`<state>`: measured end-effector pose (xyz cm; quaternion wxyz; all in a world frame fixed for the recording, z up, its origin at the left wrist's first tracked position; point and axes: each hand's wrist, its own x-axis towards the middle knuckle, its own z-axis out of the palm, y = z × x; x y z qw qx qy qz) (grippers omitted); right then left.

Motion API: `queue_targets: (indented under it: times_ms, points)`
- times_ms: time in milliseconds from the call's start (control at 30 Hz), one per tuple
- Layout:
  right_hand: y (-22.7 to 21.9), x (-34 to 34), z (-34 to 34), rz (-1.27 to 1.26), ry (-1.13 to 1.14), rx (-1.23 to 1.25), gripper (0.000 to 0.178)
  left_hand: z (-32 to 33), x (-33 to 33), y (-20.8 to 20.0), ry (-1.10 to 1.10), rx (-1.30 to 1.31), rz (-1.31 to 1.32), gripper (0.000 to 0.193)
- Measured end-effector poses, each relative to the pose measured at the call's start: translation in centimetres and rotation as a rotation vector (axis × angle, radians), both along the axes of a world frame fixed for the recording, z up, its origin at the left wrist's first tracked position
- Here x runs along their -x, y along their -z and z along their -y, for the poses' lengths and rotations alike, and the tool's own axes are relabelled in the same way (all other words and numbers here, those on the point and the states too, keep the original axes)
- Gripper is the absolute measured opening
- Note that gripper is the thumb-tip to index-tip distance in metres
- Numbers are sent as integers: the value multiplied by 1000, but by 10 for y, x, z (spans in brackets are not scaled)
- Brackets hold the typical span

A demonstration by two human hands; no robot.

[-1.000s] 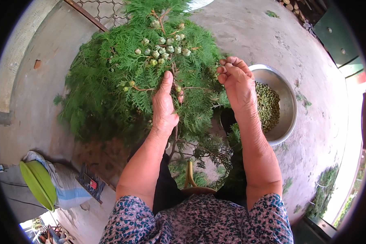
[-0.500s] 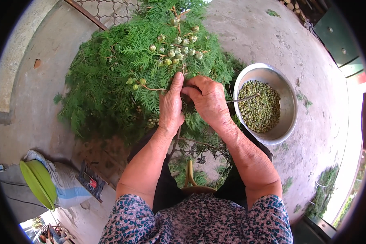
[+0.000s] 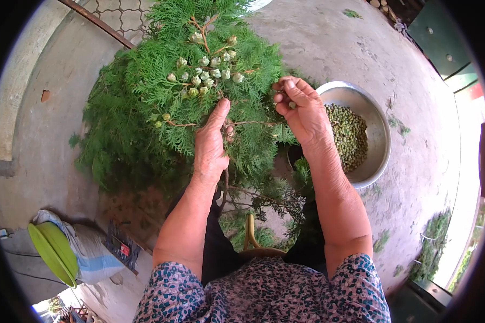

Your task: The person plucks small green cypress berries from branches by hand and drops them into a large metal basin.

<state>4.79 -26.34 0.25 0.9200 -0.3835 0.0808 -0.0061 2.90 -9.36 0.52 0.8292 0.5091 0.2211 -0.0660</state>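
Observation:
My left hand [image 3: 209, 144] is closed round the stem of a leafy evergreen branch [image 3: 242, 48], its thumb pointing up along the stem. Pale green cones [image 3: 205, 75] cluster on the twigs just beyond that thumb, and a few more sit on a side twig to the left. To the right of the branch, my right hand [image 3: 307, 110] is raised with its fingers curled in, close to the bowl's rim. A small green cone [image 3: 292, 105] shows against those fingers; whether more are tucked in the palm is hidden. The metal bowl [image 3: 380, 142] holds many picked green cones [image 3: 347, 134].
A heap of cut evergreen branches [image 3: 105, 129] lies left of my hands. At the lower left are a lime-green basin [image 3: 51, 253] and a pale sack [image 3: 94, 253]. Loose sprigs [image 3: 434, 245] lie on the concrete floor [image 3: 328, 43] at right. A yellow curved handle [image 3: 250, 231] stands between my legs.
My right hand has drawn away from the stem, moving right toward the bowl with a cone. My left hand and the branch have shifted slightly left. The dark twig over the bowl's edge no longer shows.

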Motion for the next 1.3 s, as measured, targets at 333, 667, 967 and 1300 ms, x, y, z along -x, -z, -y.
queue_targets:
  times_ms: [333, 667, 967, 1300]
  points:
    - [14, 15, -17, -15, -23, 682, 16, -1, -2, -2, -47, 81, -38, 33]
    - [6, 18, -26, 128, 87, 1068, 19, -2, -2, 5, -16, 122, -43, 39]
    - [14, 16, -27, 82, 125, 1070, 18, 0, 1, -3, -30, 127, -27, 36]
    - [11, 20, -30, -46, 22, 814, 23, -1, -1, 5, -2, 146, 11, 33]
